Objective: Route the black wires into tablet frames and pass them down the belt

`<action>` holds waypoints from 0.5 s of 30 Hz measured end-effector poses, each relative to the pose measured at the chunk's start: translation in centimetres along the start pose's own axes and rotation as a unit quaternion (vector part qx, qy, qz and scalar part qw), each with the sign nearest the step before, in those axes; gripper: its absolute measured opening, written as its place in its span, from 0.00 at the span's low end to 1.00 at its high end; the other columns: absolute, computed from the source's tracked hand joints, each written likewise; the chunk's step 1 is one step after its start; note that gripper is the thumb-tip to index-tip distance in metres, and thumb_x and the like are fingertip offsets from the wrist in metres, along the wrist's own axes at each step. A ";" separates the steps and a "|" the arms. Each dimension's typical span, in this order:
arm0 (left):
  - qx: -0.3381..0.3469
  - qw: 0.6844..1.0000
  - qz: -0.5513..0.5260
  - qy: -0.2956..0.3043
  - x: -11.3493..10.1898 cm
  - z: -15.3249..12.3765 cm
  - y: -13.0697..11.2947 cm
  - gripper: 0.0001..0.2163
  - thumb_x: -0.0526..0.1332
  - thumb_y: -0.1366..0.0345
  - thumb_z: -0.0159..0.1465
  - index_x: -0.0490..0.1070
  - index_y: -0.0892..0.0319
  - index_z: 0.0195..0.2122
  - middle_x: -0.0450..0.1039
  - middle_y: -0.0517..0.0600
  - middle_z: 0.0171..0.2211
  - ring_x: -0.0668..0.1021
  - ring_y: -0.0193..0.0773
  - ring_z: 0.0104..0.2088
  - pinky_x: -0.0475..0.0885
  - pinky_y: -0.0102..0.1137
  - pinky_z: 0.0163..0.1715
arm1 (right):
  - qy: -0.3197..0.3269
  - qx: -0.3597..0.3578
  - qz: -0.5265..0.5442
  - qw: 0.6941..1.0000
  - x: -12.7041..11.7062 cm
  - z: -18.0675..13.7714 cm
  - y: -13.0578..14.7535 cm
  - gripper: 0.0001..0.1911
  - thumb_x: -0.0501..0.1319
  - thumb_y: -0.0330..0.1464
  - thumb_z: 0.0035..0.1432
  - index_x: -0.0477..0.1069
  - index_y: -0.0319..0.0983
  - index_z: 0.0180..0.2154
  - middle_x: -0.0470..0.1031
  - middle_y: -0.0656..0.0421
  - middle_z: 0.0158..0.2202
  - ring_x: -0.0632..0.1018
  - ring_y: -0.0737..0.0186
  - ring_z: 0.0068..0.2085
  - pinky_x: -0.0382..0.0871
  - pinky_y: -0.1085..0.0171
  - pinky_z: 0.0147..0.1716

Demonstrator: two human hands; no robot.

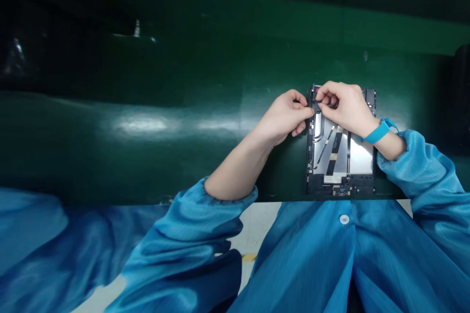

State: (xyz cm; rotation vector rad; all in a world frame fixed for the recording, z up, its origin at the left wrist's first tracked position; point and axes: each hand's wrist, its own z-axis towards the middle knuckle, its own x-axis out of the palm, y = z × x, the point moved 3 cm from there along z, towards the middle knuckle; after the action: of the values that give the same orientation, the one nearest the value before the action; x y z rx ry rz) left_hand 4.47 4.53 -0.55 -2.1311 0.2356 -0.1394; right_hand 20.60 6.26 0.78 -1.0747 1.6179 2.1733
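An opened tablet (pixel 362 156) lies near the front edge of the green table, its black frame, silver inner panel and dark ribbon cables showing. At its upper left edge, my left hand (pixel 288 115) is closed, the thumb over the rim and the other fingers curled beside it. My right hand (pixel 343 102) reaches across the top of the tablet, with thumb and forefinger pinched together over the upper left corner. Whatever lies between those fingertips is too small or hidden to make out. A blue band (pixel 378 131) circles my right wrist.
The glossy green table (pixel 205 156) stretches far to the left and back. Dark shapes stand at the upper left and the right edge. At the lower left is another blue sleeve or garment (pixel 29 234), probably a person beside me. Pale floor (pixel 257 225) shows below the table edge.
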 end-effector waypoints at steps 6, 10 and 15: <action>-0.011 0.998 0.061 -0.015 0.4 -0.3 -0.5 0.14 0.66 0.72 0.67 0.58 0.53 0.35 0.61 0.35 0.12 0.63 0.28 0.10 0.52 0.24 0.11 | -0.018 -0.046 -0.043 0.998 0.0 -0.3 -0.3 0.09 0.59 0.24 0.58 0.75 0.39 0.38 0.78 0.58 0.37 0.77 0.59 0.39 0.72 0.59 0.44; -0.009 0.996 0.085 -0.038 1.0 0.1 -0.7 0.14 0.65 0.70 0.67 0.57 0.52 0.34 0.59 0.35 0.13 0.62 0.29 0.12 0.51 0.25 0.14 | -0.091 -0.065 -0.096 0.989 -2.3 -1.7 0.1 0.10 0.58 0.28 0.63 0.75 0.42 0.44 0.77 0.53 0.47 0.77 0.50 0.51 0.74 0.48 0.54; 0.008 0.985 0.165 -0.046 0.3 -0.1 -0.1 0.07 0.62 0.63 0.69 0.64 0.55 0.41 0.61 0.38 0.17 0.67 0.33 0.17 0.60 0.28 0.20 | -0.180 0.037 -0.111 0.977 -5.7 -7.1 -0.5 0.16 0.64 0.36 0.61 0.75 0.41 0.51 0.76 0.49 0.53 0.79 0.48 0.51 0.78 0.47 0.50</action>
State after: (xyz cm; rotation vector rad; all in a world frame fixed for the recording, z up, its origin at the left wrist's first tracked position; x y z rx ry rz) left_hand 4.72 4.43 -0.36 -2.0453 0.5259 0.1504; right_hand 27.84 1.44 3.32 -0.7439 1.3368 2.0038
